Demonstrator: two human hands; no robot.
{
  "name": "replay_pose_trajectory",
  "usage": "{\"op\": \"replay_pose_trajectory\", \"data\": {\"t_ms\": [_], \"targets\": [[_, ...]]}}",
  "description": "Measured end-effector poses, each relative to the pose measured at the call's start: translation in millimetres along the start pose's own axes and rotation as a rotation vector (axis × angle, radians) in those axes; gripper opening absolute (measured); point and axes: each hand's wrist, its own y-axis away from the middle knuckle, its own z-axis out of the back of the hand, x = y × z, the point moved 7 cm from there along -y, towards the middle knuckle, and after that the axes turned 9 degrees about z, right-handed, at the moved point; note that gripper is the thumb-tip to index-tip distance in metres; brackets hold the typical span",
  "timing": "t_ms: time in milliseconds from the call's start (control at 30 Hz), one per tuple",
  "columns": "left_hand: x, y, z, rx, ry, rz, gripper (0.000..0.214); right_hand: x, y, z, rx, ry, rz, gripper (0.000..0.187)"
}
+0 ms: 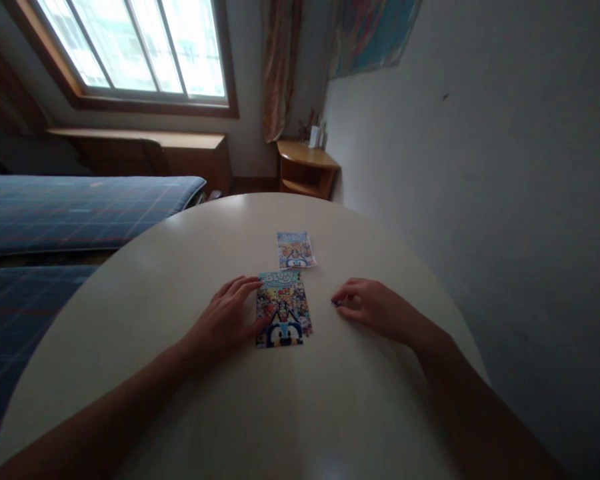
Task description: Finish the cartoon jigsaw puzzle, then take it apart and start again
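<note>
Dim room, light only from the window (145, 47) beyond the table's far edge; plaid mattress (70, 213) off the left edge, bare wall (490, 200) along the right. Round white table (155, 287) carried everything. Picture panel (281, 303) — jigsaw-like, blue cartoon dog at the bottom — lay flat around mid-table, printed card (295, 250) just past it toward the far edge, similar artwork. Left hand (229, 310) rested at the panel's left side, fingers spread loosely, thumb over the print; no grasp, just steadying by the look of it. Right hand (370, 307) had a small dark piece (335, 303) pinched between thumb and index, near the table surface, between the panel and the table's right edge, clear of the panel. Step in hand, my read: panel braced, loose piece being lined up. Next move probably called for turning the piece to suit and bringing it to the panel's stepped lower right corner, left hand pressing so nothing slid. Hard to make out: piece mostly covered by fingertips, so print and shape unreadable; left thumb hid some of the panel; couldn't tell whether card and panel touched; forearms cut off at the frame bottom.
</note>
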Motion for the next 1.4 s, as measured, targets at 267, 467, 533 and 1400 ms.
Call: {"op": "replay_pose_trajectory", "data": {"t_ms": [267,467,533,1400], "targets": [[-5,3,-0.7,0.003,0.015,-0.014,0.058,15,-6,-5,0.013,0.088,0.117,0.022],[-8,5,-2.2,0.005,0.029,-0.032,0.057,7,-3,1,0.023,0.052,0.055,0.018],[-8,5,-2.2,0.001,0.031,-0.034,0.057,2,3,6,0.032,-0.013,0.018,0.016],[-5,4,-4.7,0.000,-0.008,-0.053,0.058,30,14,-20,0.214,-0.224,0.025,0.007]]}}
